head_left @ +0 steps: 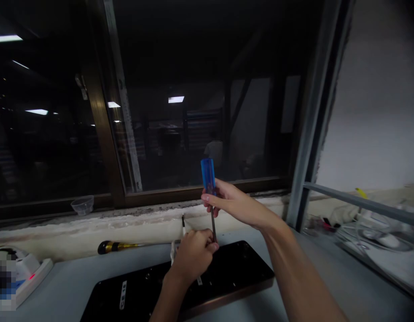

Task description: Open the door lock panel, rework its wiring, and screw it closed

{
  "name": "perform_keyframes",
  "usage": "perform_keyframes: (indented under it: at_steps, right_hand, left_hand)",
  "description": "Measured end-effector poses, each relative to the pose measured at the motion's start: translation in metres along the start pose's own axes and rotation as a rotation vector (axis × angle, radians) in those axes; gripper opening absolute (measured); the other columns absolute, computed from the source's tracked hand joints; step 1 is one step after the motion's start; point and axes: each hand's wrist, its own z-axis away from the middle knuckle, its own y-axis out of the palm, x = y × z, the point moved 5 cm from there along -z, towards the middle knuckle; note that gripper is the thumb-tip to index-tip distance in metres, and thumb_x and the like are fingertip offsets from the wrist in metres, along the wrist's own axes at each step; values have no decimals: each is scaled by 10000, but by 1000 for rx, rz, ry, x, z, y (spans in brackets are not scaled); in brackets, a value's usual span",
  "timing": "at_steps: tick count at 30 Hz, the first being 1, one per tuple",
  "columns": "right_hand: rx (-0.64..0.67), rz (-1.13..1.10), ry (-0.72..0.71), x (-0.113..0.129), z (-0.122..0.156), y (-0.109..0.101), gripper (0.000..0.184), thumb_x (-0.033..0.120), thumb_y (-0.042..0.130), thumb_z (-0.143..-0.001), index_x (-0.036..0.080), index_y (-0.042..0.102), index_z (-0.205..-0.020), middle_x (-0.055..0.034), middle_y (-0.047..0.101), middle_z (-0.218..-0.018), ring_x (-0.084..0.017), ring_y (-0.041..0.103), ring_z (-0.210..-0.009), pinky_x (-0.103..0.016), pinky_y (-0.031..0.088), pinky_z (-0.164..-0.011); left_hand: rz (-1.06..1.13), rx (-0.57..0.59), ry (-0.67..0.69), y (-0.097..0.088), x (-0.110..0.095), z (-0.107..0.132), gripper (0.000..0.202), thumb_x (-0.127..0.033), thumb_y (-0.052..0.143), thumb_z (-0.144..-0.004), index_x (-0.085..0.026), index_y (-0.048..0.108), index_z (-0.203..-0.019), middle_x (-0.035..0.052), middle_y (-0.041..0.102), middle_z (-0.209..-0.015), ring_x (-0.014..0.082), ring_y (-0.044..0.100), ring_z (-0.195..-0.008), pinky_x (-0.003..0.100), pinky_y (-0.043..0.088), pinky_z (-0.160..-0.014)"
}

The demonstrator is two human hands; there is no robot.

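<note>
A screwdriver (208, 175) with a clear blue handle stands nearly upright over a flat black panel (242, 268). My right hand (223, 199) is closed around the lower part of its handle. Lower down, my left hand (195, 252) pinches the shaft near its tip with thumb and forefinger; the tip itself is hidden, and I cannot tell if a screw is there. The black panel lies on the table under both hands, with a white label (123, 295) reading "CE 18" and several small holes along its face.
Behind the panel lies a second screwdriver (115, 247) with a yellow and black handle. At left is a white power strip (35, 281) with a red light. A clear plastic cup (82, 205) sits on the window ledge. Cables (371, 237) clutter the right, beyond a metal frame (299, 197).
</note>
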Motion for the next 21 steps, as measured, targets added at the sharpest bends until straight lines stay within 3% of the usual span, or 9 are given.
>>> perform_keyframes:
  at_steps: [4, 8, 12, 14, 16, 19, 21]
  right_hand:
    - [18, -39, -3, 2, 5, -4, 219, 347, 510, -799, 159, 476, -906, 4, 512, -701, -114, 526, -650, -246, 450, -540]
    - [78, 10, 7, 5, 11, -7, 306, 341, 536, -780, 156, 459, -1012, -16, 549, -787, -126, 533, -747, -264, 446, -648]
    - [80, 320, 57, -1, 9, -9, 215, 315, 626, -691, 148, 517, -773, 4, 522, -703, -110, 490, -643, -240, 406, -582]
    - [103, 358, 111, -6, 7, -7, 177, 301, 594, -707, 148, 507, -718, 17, 495, -622, -100, 471, -553, -233, 384, -507]
    - [106, 306, 127, -9, 6, -6, 164, 270, 575, -712, 145, 512, -798, 24, 495, -611, -95, 473, -515, -228, 382, -483]
    - [58, 253, 92, -9, 5, -8, 309, 205, 581, -686, 146, 491, -976, 29, 504, -647, -96, 490, -549, -225, 397, -521]
    - [53, 220, 71, -8, 6, -10, 389, 180, 580, -675, 155, 463, -1045, 28, 510, -673, -101, 501, -583, -228, 407, -546]
  left_hand:
    - [96, -34, 32, -1, -4, -1, 200, -193, 429, -805, -206, 598, -911, 4, 664, -929, 158, 566, -909, 233, 394, -782]
    - [126, -71, 18, -1, -4, -2, 144, -184, 469, -780, -193, 613, -779, 10, 674, -805, 162, 591, -813, 231, 410, -706]
    - [67, -133, -29, -1, -1, -4, 109, -240, 524, -757, -194, 603, -698, 17, 664, -721, 183, 594, -747, 262, 408, -677]
    - [54, -146, -38, 0, 1, -4, 101, -261, 532, -753, -198, 605, -725, 20, 663, -736, 193, 592, -762, 276, 409, -692]
    - [91, -141, -35, 2, 2, -5, 98, -245, 526, -753, -201, 609, -778, 22, 668, -793, 193, 590, -805, 277, 411, -721]
    - [222, -106, 23, 4, 0, -5, 157, -205, 488, -768, -200, 612, -864, 19, 669, -892, 173, 583, -877, 258, 410, -764]
    - [285, -89, 39, 4, -2, -5, 173, -196, 479, -771, -193, 620, -872, 16, 673, -859, 163, 589, -856, 246, 414, -747]
